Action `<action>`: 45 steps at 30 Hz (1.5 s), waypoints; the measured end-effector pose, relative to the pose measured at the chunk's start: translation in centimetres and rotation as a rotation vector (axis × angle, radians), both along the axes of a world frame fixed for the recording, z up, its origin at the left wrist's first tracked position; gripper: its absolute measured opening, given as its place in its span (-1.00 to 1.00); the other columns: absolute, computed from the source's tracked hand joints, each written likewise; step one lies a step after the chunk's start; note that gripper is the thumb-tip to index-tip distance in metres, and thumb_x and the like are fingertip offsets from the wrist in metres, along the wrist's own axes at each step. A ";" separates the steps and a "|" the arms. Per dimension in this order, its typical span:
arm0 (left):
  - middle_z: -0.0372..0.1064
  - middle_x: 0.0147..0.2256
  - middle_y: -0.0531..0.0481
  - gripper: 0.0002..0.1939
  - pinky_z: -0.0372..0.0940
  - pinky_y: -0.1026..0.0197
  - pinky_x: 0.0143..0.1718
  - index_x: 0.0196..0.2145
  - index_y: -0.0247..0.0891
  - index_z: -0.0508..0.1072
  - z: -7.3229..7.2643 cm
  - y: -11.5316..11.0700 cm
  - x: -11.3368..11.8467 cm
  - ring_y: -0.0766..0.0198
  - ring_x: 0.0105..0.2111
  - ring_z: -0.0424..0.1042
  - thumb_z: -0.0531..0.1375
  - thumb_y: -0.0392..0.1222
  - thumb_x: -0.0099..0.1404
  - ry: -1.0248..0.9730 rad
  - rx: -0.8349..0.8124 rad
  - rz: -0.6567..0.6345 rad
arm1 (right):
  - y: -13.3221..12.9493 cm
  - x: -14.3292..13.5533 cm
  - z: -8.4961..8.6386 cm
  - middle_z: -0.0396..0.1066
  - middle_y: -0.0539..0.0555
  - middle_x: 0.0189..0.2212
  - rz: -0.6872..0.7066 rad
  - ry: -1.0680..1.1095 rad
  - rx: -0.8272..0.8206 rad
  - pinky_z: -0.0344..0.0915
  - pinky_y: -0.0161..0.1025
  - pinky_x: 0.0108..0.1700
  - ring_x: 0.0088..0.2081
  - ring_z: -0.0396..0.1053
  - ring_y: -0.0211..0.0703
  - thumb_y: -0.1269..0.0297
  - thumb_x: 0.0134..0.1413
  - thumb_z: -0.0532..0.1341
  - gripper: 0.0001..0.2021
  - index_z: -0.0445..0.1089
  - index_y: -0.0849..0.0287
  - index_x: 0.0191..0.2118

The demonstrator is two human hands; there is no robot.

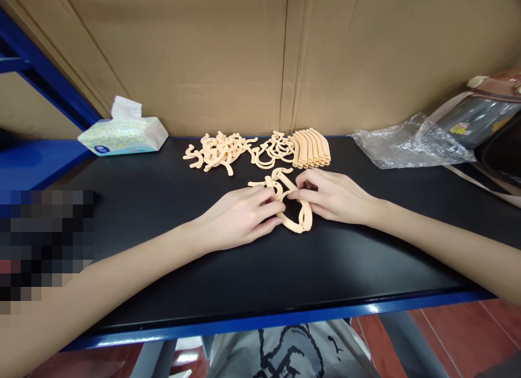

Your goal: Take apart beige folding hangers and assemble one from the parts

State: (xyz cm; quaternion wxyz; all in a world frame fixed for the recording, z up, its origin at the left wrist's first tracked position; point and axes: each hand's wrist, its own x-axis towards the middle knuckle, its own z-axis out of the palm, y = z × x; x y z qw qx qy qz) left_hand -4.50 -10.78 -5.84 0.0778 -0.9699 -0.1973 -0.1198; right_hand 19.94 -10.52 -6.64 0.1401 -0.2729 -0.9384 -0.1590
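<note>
Several beige curved pieces point(306, 215) lie together on the black tabletop point(244, 280), between my hands. My left hand point(248, 212) is on their left side, its fingers closed round a beige piece. On the right side my right hand point(331, 196) has its fingers curled and pressed against the upper part of the pieces. Its fingertips partly cover them. Just behind are a loose pile of curved pieces point(222, 150), a smaller group of hooked pieces point(266, 162) and a neat row of long pieces point(312, 147).
A tissue pack point(126, 136) sits at the back left. Clear plastic wrapping point(411, 145) and a transparent bottle point(468, 117) with a strap are at the back right. Cardboard point(203, 58) stands behind the table. The blue table edge point(285, 316) runs along the front.
</note>
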 end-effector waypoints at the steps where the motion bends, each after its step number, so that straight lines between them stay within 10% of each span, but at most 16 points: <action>1: 0.31 -0.23 -0.05 -0.71 0.25 0.24 -0.24 -0.15 -0.24 0.38 0.0 0.0 0.0 0.26 -0.26 0.30 -0.08 -0.11 0.40 -0.001 -0.006 0.001 | 0.0 0.0 0.0 0.29 0.13 -0.20 0.000 -0.003 0.012 0.22 -0.30 -0.33 -0.25 0.24 -0.19 0.37 0.22 -0.01 -0.74 0.36 0.18 -0.08; 45: 0.30 -0.03 -0.07 -0.73 0.27 0.15 -0.09 -0.10 -0.28 0.35 -0.2 0.0 0.1 0.19 -0.10 0.32 -0.05 -0.14 0.39 0.011 -0.006 -0.002 | 0.1 0.0 -0.2 0.31 0.16 -0.18 0.029 -0.016 0.026 0.26 -0.24 -0.23 -0.22 0.26 -0.16 0.35 0.24 -0.03 -0.75 0.35 0.20 -0.11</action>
